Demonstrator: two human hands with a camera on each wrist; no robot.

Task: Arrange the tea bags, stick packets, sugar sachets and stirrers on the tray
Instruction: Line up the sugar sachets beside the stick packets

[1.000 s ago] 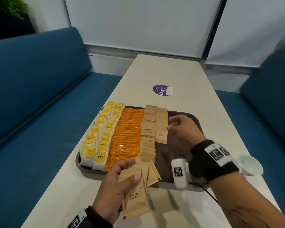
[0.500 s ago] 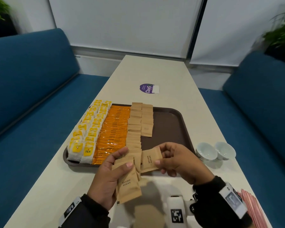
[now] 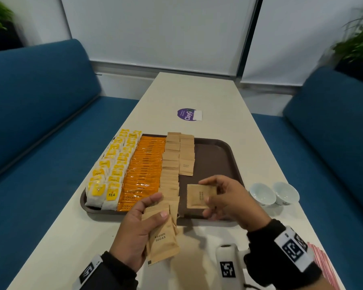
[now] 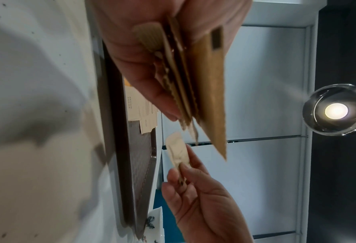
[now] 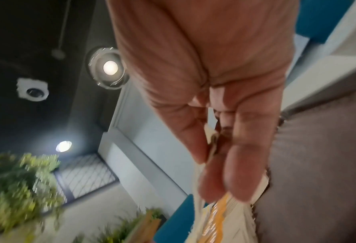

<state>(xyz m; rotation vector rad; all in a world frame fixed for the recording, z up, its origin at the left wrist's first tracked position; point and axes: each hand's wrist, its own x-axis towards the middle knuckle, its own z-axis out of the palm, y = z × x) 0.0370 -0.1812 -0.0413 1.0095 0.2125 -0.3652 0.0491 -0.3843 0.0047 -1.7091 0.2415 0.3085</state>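
A dark brown tray [image 3: 216,155] lies on the white table. On it run rows of yellow tea bags [image 3: 111,168], orange stick packets [image 3: 145,166] and brown sugar sachets [image 3: 171,162], with a shorter second sachet row [image 3: 187,158]. My left hand [image 3: 140,225] grips a fanned stack of brown sugar sachets [image 3: 161,237] over the tray's near edge; the same stack [image 4: 195,78] fills the left wrist view. My right hand [image 3: 224,197] pinches a single sachet [image 3: 198,195] above the tray's bare near part. That sachet [image 4: 178,151] is seen edge-on from the left wrist.
Two small white cups [image 3: 272,193] stand on the table right of the tray. A pink striped bundle [image 3: 323,262] lies at the near right edge. A purple sticker [image 3: 188,114] sits beyond the tray. Blue sofas flank the table.
My right hand left the far sachet row, came back to the left hand's stack, took one sachet and now carries it rightward over the tray. The left hand stayed near the tray's front edge.
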